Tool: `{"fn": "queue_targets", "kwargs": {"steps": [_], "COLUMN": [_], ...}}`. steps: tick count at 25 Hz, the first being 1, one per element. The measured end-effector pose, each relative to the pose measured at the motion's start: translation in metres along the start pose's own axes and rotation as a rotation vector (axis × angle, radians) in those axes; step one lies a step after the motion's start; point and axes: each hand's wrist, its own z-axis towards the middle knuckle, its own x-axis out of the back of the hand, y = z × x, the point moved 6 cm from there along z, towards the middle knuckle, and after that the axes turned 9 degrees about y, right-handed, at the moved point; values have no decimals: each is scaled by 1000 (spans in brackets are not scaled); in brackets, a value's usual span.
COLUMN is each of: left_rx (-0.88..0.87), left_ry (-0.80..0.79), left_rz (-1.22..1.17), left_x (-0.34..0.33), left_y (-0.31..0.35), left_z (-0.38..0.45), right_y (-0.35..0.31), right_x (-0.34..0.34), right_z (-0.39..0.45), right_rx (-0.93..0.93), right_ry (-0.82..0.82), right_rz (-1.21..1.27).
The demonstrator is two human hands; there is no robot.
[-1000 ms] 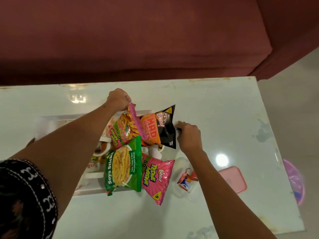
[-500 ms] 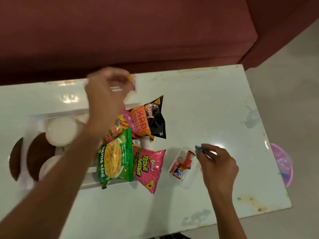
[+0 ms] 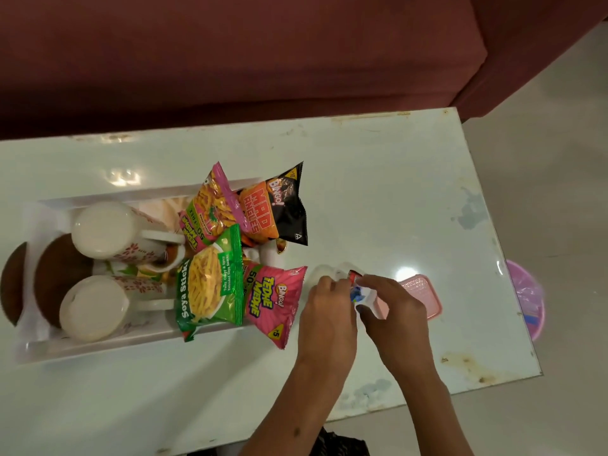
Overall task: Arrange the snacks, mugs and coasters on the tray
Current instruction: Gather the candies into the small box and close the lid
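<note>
hands are meeting over the table (image 3: 378, 179) at about 4 o'clock from the tray (image 3: 98, 348). left hand (image 3: 329, 307) and right hand (image 3: 394, 311) are both curling their fingers around a small clear container (image 3: 342, 274) — a red and blue wrapper (image 3: 357, 289) is showing between the thumbs, and i cannot tell which hand is actually bearing it. a pink lid (image 3: 424, 296) is lying flat just at 3 o'clock of the right hand, partly hidden by it.

tray is sitting at 9 o'clock of the hands, holding two white mugs (image 3: 108, 232) lying on their sides with handles pointing to 3 o'clock. two brown coasters (image 3: 56, 268) are lying at the tray's 9 o'clock end, one half off the edge. snack packets are crowding the 3 o'clock end: a green soya sticks bag (image 3: 210, 281) is overlapping a pink bag (image 3: 273, 301) that is hanging past the rim onto the table, and at 12 o'clock of these a second pink bag (image 3: 210, 209) is leaning against a black and orange mad angles bag (image 3: 276, 209). a maroon sofa (image 3: 230, 54) is running along the far side — a purple bin (image 3: 526, 301) is standing on the floor at 3 o'clock.
</note>
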Motion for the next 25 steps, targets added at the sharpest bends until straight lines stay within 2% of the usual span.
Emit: {"fn": "queue_targets", "kwargs": {"steps": [1,3,5,7,8,10,14,16,19,21,25], "left_rx": [4,26,-4,-49,-30,53,179,208,230,269,366], "left_ry": [22,11,23,-8,-15,-53,-80,-39,16,48,85], "left_rz": [-6,22,43,112,182,199,50,-26,-158,-235,-352], "left_x": [4,6,6,-4,-12,-23,-23,-19,-9,-11,-18], "left_y": [2,1,-1,-5,-11,-19,-29,-35,-46,-58,-81], "left_z": [3,1,-8,-18,-20,-23,-20,-23,-39,-59,-91], "right_y": [2,13,40,72,83,94,97,98,86,58,17], "right_x": [3,15,24,19,15,10,14,22,40,42,6], "right_z": [0,3,6,8,8,8,7,7,-1,-15,-56], "right_rx": [-15,-80,-221,-412,-449,-420,-355,-387,-457,-329,27], "right_ry": [10,133,210,87,16,-61,-29,-7,-29,-155,-392], "right_rz": [-8,-75,-207,-322,-357,-397,-447,-396,-34,60,-226]}}
